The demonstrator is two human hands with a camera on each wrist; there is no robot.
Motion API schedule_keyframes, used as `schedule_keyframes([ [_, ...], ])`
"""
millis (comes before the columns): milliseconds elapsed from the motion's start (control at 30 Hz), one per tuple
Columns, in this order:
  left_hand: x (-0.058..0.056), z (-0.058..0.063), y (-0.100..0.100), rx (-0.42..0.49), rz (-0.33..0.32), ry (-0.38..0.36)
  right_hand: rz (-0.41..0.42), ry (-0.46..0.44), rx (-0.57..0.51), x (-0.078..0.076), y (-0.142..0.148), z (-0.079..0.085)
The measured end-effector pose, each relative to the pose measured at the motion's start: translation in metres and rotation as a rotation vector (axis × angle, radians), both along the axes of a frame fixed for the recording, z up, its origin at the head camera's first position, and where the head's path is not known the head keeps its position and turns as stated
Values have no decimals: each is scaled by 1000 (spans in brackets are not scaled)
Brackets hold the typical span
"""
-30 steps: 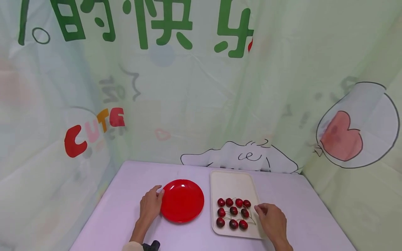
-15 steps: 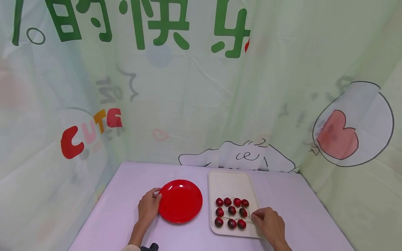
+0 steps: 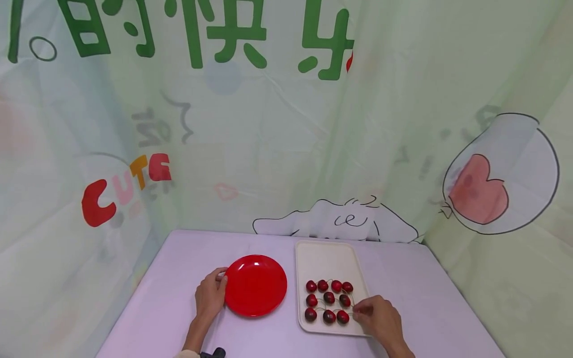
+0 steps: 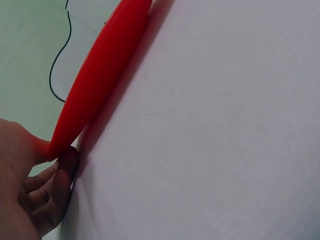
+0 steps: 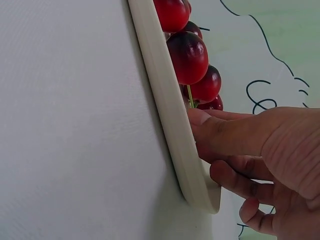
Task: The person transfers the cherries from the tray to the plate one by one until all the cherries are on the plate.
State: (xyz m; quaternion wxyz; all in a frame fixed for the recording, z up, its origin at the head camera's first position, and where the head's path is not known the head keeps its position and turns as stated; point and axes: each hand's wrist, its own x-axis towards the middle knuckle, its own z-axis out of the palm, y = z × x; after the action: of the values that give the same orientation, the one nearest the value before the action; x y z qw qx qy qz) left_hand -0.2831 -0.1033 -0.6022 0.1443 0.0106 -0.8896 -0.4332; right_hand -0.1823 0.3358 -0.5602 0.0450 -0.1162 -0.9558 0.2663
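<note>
A round red plate (image 3: 255,286) lies on the table left of centre. My left hand (image 3: 209,293) grips its left rim, and in the left wrist view the thumb is on top with curled fingers under the plate edge (image 4: 95,85). To the right, a cream tray (image 3: 324,256) bears several dark red cherries (image 3: 329,297) in three rows, their thin stems toward the right. My right hand (image 3: 380,318) reaches over the tray's right rim. Its thumb and forefinger pinch at a green stem (image 5: 190,95) below a cherry (image 5: 188,57); the fingertips partly hide the stem's end.
The table (image 3: 201,246) has a pale lilac cover. A printed curtain (image 3: 277,149) stands at the back and both sides, close behind the tray. A gap of bare table separates plate and tray. A black strap piece (image 3: 217,353) shows at my left wrist.
My right hand has moved left over the tray rim, and its fingertips have come to the cherry stems. My left fingers have closed on the plate's rim. The head view has shifted slightly.
</note>
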Motion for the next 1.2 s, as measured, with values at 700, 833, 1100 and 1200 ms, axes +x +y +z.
schedule_keyframes([
  [700,-8,-3,0,22,27,27,0,63,-30,1,1,11],
  [833,-8,-4,0,29,22,13,-8,55,-43,1,2,12],
  [1100,-2,-6,-2,36,29,3,-35,41,-117,1,6,-3],
  [1200,0,-8,-2,35,37,-5,-48,46,-165,1,7,-9],
])
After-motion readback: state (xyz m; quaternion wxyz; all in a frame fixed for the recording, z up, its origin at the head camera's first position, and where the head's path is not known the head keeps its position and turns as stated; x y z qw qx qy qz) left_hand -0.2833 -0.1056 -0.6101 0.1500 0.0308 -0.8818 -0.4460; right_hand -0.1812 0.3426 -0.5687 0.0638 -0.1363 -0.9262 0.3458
